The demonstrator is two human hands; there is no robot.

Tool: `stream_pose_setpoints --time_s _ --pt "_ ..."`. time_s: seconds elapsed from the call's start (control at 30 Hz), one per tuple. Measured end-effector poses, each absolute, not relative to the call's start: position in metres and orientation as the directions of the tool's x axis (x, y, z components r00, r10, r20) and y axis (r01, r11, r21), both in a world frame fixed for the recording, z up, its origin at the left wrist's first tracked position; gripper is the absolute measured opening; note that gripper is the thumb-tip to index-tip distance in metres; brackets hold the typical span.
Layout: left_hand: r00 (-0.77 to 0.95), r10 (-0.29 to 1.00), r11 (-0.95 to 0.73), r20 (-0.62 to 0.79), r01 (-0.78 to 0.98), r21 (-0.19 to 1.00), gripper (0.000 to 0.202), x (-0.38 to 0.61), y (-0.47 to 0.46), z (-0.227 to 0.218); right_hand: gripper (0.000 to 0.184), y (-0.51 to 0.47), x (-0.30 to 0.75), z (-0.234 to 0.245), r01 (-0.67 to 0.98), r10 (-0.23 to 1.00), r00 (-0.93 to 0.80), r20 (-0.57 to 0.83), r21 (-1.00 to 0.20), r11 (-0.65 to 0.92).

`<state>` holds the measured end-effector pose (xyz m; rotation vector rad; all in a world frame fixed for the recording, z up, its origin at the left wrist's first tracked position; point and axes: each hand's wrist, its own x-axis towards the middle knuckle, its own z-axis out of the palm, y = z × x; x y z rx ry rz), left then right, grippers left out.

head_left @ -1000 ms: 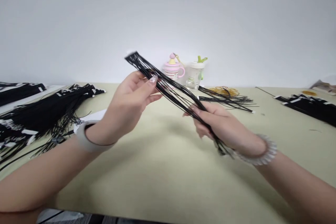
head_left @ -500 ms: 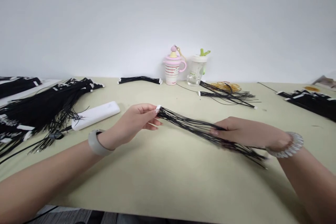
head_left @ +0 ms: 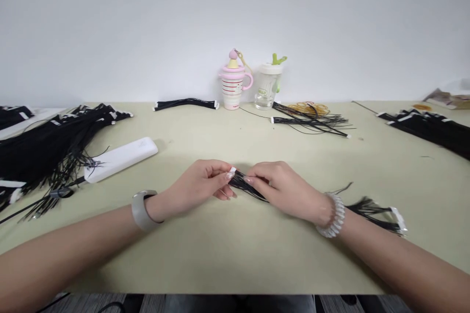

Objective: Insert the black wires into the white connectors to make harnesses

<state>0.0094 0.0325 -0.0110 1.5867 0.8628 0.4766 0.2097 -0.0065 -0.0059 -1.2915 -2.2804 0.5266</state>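
Between thumb and fingers, my left hand (head_left: 209,181) pinches the white connector at the near end of a black wire harness (head_left: 241,182). My right hand (head_left: 286,188) closes round the same wires just right of that connector. Under my right hand and wrist the middle of the bundle is hidden. Beyond my right wrist, loose black wires and a white connector (head_left: 398,221) show on the table; whether they belong to the held harness is hidden by my arm.
A heap of black harnesses (head_left: 55,142) lies left, beside a white power bank (head_left: 123,159). Along the wall stand a pink-lidded cup (head_left: 232,88) and a clear cup (head_left: 267,88). More harnesses (head_left: 433,129) lie right; yellow rubber bands (head_left: 308,107) sit behind loose wires (head_left: 312,121).
My right hand has slid left along the wires, close to my left hand. My left hand keeps hold of the connector, a little lower in view.
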Motion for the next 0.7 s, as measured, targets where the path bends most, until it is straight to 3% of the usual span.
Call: stream_pose_setpoints --time_s 0.3,0.43,0.57,0.6,0.7 --pt "0.642 0.755 -0.020 -0.135 0.228 0.973 0.031 0.011 0.027 -0.012 0.018 -0.008 0.215 0.001 0.779 0.849 -0.467 0.246 -0.339 0.527" --pt "0.558 0.824 -0.028 -0.100 0.215 0.976 0.028 0.007 0.031 -0.008 0.017 0.005 0.249 0.010 0.842 0.904 -0.387 0.182 -0.331 0.427" --pt "0.458 0.887 -0.025 -0.065 0.187 0.982 0.030 -0.001 0.045 -0.008 0.011 0.024 0.303 0.022 0.930 0.981 -0.071 0.180 -0.344 0.130" --pt "0.435 0.898 -0.019 -0.061 0.177 0.984 0.030 -0.003 0.049 -0.009 0.010 0.027 0.315 0.025 0.918 0.971 0.081 0.225 -0.397 0.016" --pt "0.387 0.921 -0.015 -0.052 0.169 0.986 0.032 -0.005 0.059 -0.013 0.015 0.029 0.342 0.033 0.866 0.909 0.295 0.295 -0.485 -0.123"
